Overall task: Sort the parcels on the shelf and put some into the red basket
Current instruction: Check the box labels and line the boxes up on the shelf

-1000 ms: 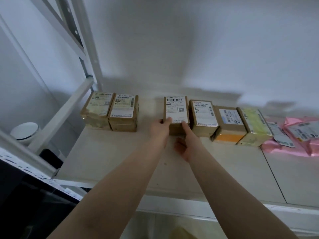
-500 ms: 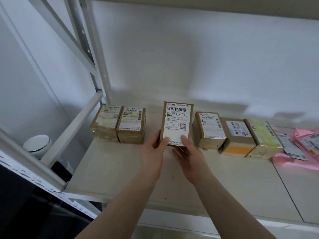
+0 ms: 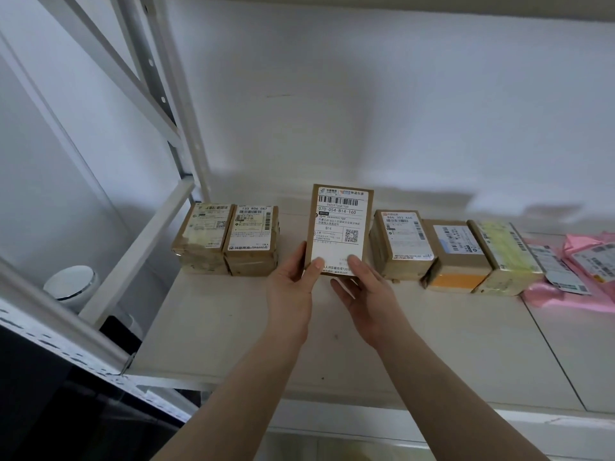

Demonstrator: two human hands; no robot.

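1. Parcels line the white shelf (image 3: pixel 233 327): two brown boxes (image 3: pixel 229 239) sit at the left.
2. Left hand (image 3: pixel 293 287) and right hand (image 3: pixel 369 294) grip the labelled parcel (image 3: pixel 339 227) upright, thumbs on its label.
3. Further right lie three boxes (image 3: pixel 446 251), then pink mailers (image 3: pixel 572 271).

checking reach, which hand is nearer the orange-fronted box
Right. The right hand is just left of the orange-fronted box; the left hand is farther left.
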